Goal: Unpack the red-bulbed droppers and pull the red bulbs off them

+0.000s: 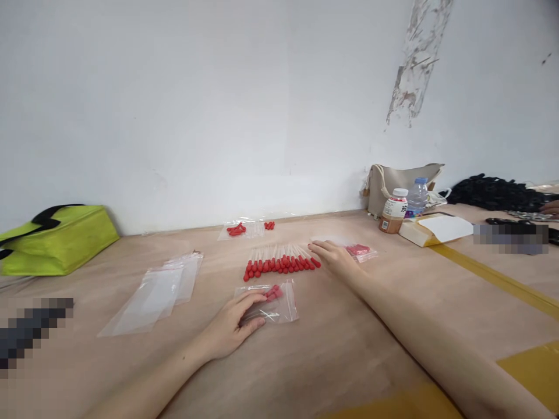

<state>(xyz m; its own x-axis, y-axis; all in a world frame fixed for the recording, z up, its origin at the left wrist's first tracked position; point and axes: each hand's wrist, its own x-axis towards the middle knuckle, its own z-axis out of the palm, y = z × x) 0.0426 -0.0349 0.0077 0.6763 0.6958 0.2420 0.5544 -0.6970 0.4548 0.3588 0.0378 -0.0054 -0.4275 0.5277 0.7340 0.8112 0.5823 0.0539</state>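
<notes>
A pale, smooth wall (196,116), its plaster flaking in a ragged strip at right, rises behind a worktop (244,384) covered in creased brown paper and glossy amber tape (493,276). A boxy lime-green bag (82,241) with a black strap sits at far left; a shaggy black heap (493,195) lies at far right, near a soft-sided beige bag (404,177). Flat, translucent plastic sleeves (157,291) fan out at left.

A person's bare hands work at center. The left hand (233,326), thumb parted from fingers, rests on a crinkled clear bag (286,305) holding red-headed sticks. The right hand (334,259) stretches its fingers to the right end of a row of slender, pale sticks (282,263); whether it pinches one cannot be told. The row lies beyond the clear bag, rounded matte-red heads toward the person.

A white-capped bottle (393,212) of brown drink stands before a clear, blue-capped bottle (418,195). Smallest are the red pieces (236,230) bunched on plastic by the wall.
</notes>
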